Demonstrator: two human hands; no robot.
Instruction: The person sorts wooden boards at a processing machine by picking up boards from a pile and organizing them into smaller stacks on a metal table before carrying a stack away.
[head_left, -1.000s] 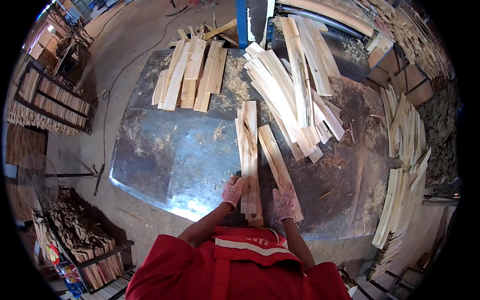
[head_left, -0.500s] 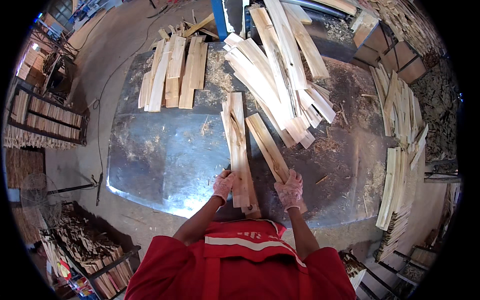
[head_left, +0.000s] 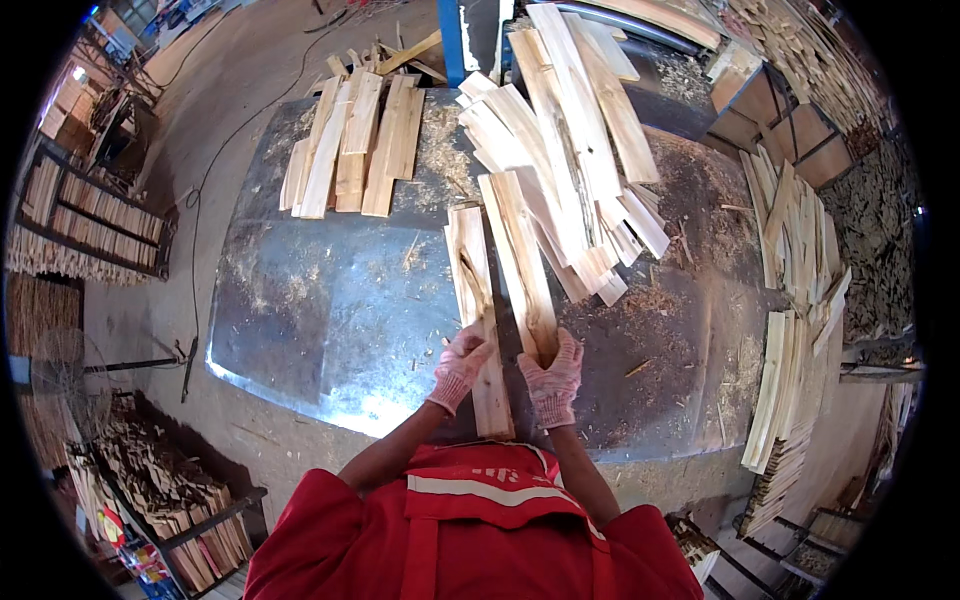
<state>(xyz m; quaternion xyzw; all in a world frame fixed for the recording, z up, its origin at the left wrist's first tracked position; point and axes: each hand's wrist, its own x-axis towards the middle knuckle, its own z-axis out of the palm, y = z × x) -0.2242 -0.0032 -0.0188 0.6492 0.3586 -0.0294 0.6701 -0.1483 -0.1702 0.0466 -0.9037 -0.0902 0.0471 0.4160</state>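
Clamped now, with the right hand (head_left: 551,380) in a pinkish-white knitted glove, around the near end of a long, flat, pale wooden board with a brown streak (head_left: 518,262), between thumb at the left edge and fingers at the right. Pushed farther toward the far side than half a second ago, to just right of a pale knotted board (head_left: 472,265), and now reaching past that neighbour at the far end instead of falling short of it. Impossible to tell whether lifted off or resting on the dark, scuffed metal bench (head_left: 280,330). Shifted, with the left hand (head_left: 463,365) in a matching glove, from the left edge to over the face of the knotted board; cannot tell whether gripping or merely touching. Left unmoved: the fanned heap of pale planks (head_left: 590,120) beyond and the row of pale planks (head_left: 357,125) at the far left.
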